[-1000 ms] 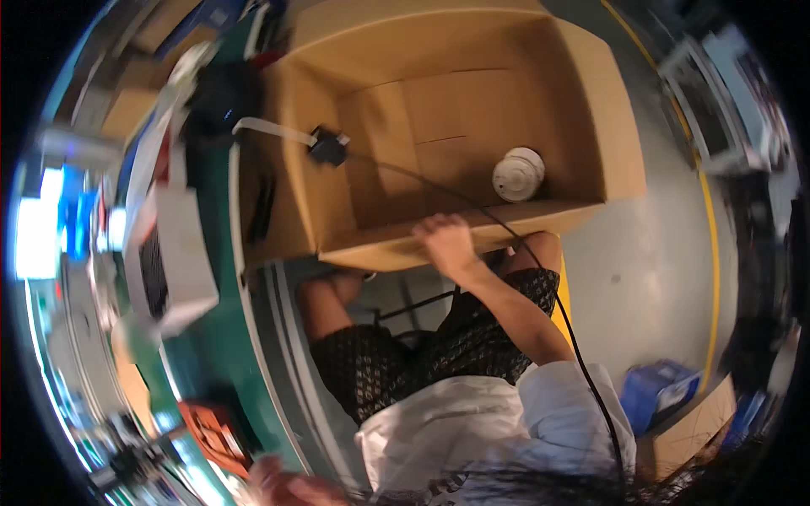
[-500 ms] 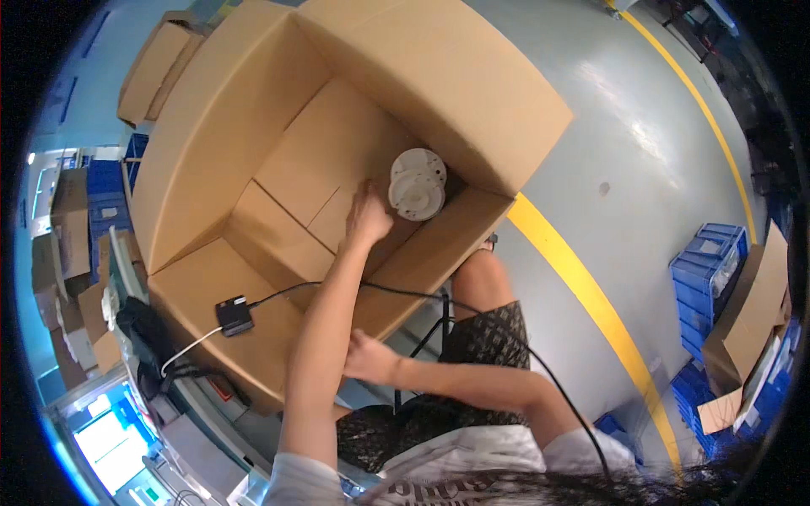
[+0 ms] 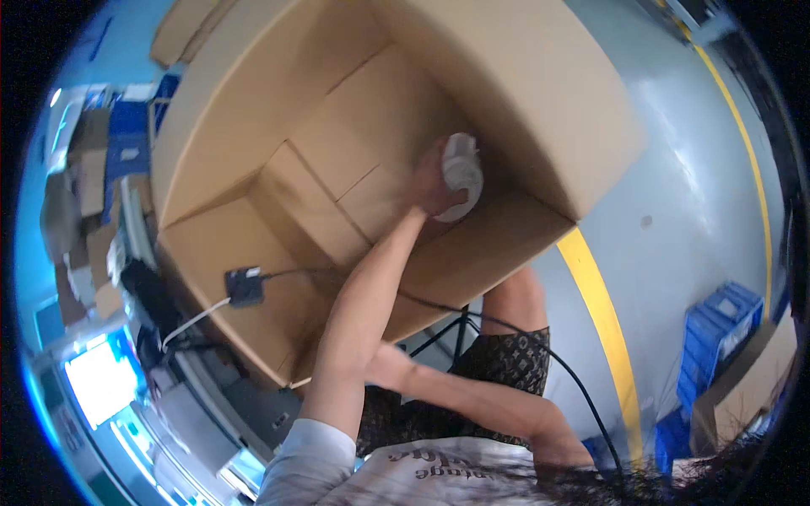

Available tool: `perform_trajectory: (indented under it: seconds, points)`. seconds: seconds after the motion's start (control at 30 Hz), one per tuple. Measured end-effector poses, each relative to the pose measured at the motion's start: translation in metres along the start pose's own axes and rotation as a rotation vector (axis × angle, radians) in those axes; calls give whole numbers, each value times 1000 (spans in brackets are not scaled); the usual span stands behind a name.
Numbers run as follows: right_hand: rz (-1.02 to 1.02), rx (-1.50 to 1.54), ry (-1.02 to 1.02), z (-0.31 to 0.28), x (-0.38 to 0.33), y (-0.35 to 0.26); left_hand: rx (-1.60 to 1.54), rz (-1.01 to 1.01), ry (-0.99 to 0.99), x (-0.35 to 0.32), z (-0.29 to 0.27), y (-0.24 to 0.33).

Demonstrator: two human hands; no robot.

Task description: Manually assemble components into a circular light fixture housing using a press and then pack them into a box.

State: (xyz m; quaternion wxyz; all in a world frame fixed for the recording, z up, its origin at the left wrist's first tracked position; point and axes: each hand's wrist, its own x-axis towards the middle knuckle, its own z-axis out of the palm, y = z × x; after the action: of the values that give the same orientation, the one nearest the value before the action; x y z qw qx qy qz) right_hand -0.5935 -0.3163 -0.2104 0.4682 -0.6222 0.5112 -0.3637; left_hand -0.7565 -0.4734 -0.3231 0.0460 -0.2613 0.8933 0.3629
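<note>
Deep in the large open cardboard box (image 3: pixel 506 76), my left hand (image 3: pixel 432 187) is closed around the white round plastic parts (image 3: pixel 463 173). The thumb lies across their near side, and motion blurs their detail. My right hand (image 3: pixel 388 368) is near the box's near edge, partly hidden behind my left forearm. Its fingers are covered and smeared, so whether it holds anything does not show. A black cable runs beneath my left forearm to a small black box-shaped device (image 3: pixel 245 287) over the box's near left flap, with a white cord leading off it.
A lit screen (image 3: pixel 103 384) stands at lower left beside a grey bench edge. Blue crates (image 3: pixel 715 333) and cardboard (image 3: pixel 742 379) are at the right. A yellow line (image 3: pixel 603 320) crosses the grey floor. More cartons and blue bins are stacked at far left.
My left hand has moved right and onto the white round parts, which it now grips; they look tilted. The view has shifted, so the box sits further right and higher.
</note>
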Motion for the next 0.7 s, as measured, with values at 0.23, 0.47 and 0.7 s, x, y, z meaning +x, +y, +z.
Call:
perform_trajectory:
  seconds: [0.23, 0.47, 0.7]
  points:
    - [-146, -931, 130, -21, 22, 10, -434, 168, 925, -158, -170, 89]
    - [-323, -1007, 606, -86, 110, -21, -415, -6, 1289, -503, -132, 97]
    - [-148, -1127, 547, -62, 119, 3, -1347, -557, 1447, -679, 122, 148]
